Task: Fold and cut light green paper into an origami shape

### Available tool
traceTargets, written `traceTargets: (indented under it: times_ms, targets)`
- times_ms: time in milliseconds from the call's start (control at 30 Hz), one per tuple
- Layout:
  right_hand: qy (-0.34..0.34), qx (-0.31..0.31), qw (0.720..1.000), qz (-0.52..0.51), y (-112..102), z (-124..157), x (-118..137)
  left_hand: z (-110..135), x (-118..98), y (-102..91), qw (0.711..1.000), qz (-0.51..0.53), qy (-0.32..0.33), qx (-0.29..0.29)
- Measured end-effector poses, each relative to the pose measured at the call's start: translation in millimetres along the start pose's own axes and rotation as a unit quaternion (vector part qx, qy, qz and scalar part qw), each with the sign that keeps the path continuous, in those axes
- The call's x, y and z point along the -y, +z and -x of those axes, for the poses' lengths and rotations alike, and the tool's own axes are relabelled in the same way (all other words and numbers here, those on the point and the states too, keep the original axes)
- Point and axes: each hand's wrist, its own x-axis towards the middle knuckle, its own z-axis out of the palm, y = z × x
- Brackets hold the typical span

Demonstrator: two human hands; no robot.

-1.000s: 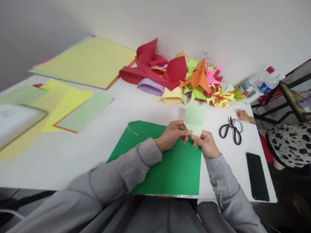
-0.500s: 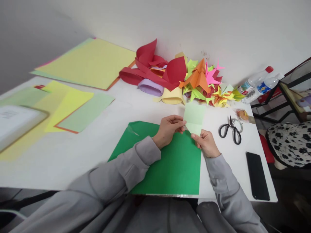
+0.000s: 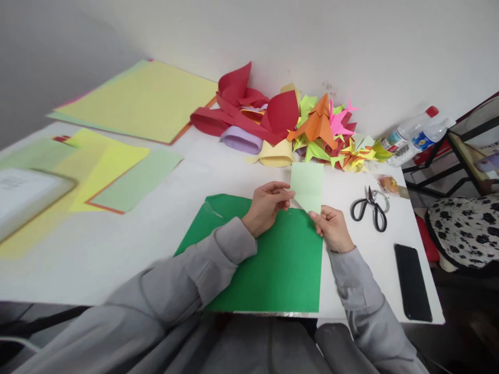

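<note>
Both hands hold a small pale green sheet of paper (image 3: pixel 307 182) above the far edge of a dark green board (image 3: pixel 280 265). The paper shows a crease across it, and its near left corner is folded into a slant. My left hand (image 3: pixel 268 203) pinches the left edge between thumb and fingers. At the near right corner, the thumb and fingers of my right hand (image 3: pixel 331 227) are closed on the paper's tip.
Black-handled scissors (image 3: pixel 369 209) and a black phone (image 3: pixel 413 282) lie on the right. Folded paper shapes (image 3: pixel 322 124) and red paper pieces (image 3: pixel 245 106) are heaped along the wall by two bottles (image 3: pixel 423 139). Coloured sheets (image 3: pixel 136 104) cover the left.
The pale green paper has shifted slightly left and is turned a little. My left hand has moved slightly left and away from me with it; my right hand keeps its grip.
</note>
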Motion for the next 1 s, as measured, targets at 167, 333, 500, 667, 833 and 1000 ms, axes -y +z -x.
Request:
traceTargets:
  times_ms: [167,333,500,667,833,1000]
  targets:
    - [0.001,-0.009,1.000,-0.024,-1.6,-1.9,-3.3,-0.3,0.0,-0.1,1.000,0.017,-0.001,-0.014]
    - [-0.011,0.007,0.999,-0.032,-2.3,-1.8,0.4,-3.7,-1.2,-3.0,0.999,0.041,-0.003,-0.023]
    - [-0.017,-0.016,1.000,-0.004,-2.8,-1.3,-1.3,-1.7,-1.0,-1.3,0.997,0.057,-0.045,0.021]
    - [-0.025,-0.090,0.995,-0.020,-3.5,-4.7,-6.3,2.8,-0.9,-0.2,0.994,0.008,-0.043,0.100]
    - [-0.014,-0.144,0.988,-0.048,-6.7,-6.8,-3.7,1.7,-2.9,-2.3,0.995,0.004,-0.032,0.091]
    - [-0.042,-0.161,0.982,-0.085,-9.2,-8.2,-1.4,2.3,-2.3,-1.8,0.994,0.028,-0.039,0.094]
